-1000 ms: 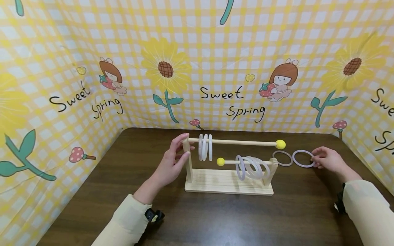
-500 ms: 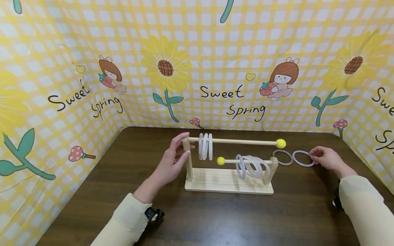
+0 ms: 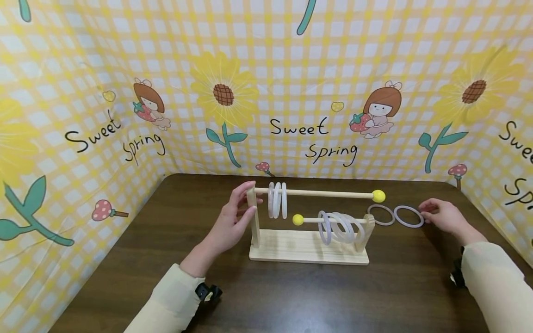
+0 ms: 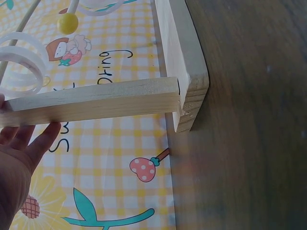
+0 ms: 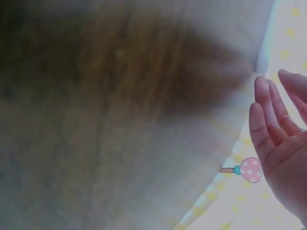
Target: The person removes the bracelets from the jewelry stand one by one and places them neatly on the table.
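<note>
My left hand (image 3: 233, 217) holds the left upright (image 3: 253, 217) of a pale wooden stand (image 3: 308, 245), thumb in front and fingers behind. In the left wrist view, fingertips press along that wooden post (image 4: 96, 103). Several whitish, translucent rings (image 3: 277, 200) hang on the upper rod near this hand. Another group of rings (image 3: 343, 227), one of them more lilac (image 3: 324, 227), hangs on the lower rod. To the right of the stand my right hand (image 3: 445, 216) has its fingertips at the edge of a lilac ring (image 3: 409, 216). Its fingers look fairly straight in the right wrist view.
A second loose ring (image 3: 381, 215) lies beside the lilac one, close behind the stand's right upright. Yellow balls cap the upper rod (image 3: 378, 196) and the lower rod (image 3: 297, 219). A yellow checked cloth (image 3: 291, 92) encloses the dark wooden table (image 3: 291, 300).
The head view has shifted slightly. My left hand keeps its hold on the upright, and my right hand stays at the lilac ring with hardly any movement.
</note>
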`<state>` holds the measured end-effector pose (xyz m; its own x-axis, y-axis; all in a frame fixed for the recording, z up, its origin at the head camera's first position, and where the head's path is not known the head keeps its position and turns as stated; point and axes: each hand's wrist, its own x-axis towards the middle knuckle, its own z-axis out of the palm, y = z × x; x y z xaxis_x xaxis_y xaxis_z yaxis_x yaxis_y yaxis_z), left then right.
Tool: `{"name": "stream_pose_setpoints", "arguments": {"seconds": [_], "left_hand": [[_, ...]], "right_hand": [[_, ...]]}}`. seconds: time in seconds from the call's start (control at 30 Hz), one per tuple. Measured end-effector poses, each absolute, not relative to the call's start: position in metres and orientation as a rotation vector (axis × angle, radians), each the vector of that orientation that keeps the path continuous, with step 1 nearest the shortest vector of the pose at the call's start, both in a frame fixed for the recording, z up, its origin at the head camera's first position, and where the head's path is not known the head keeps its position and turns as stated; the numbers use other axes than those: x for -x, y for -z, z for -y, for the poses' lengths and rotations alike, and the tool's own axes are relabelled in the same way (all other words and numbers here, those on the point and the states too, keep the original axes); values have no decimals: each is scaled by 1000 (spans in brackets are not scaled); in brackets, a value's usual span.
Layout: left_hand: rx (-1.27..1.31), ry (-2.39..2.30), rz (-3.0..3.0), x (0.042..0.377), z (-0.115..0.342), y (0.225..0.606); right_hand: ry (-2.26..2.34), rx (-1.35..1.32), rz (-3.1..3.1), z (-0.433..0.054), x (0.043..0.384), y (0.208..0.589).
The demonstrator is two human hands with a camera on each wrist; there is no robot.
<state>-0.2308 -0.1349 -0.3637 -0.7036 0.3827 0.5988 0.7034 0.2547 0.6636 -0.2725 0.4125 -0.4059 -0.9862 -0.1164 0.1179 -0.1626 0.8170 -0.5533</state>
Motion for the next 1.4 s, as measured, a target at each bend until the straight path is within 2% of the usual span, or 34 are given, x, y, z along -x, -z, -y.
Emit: {"name": "stream_pose_setpoints", "arguments": {"seconds": [0.5, 1.03, 1.4], "left_hand": [[1021, 1409, 2194, 232, 135, 362], [1039, 1416, 2191, 234, 133, 364], [1005, 1426, 2193, 231, 134, 364]], "right_hand": [[-1115, -371, 2549, -383, 238, 367], [-1315, -501, 2286, -320, 185, 331], [-1499, -726, 2086, -268, 165, 319]]}}
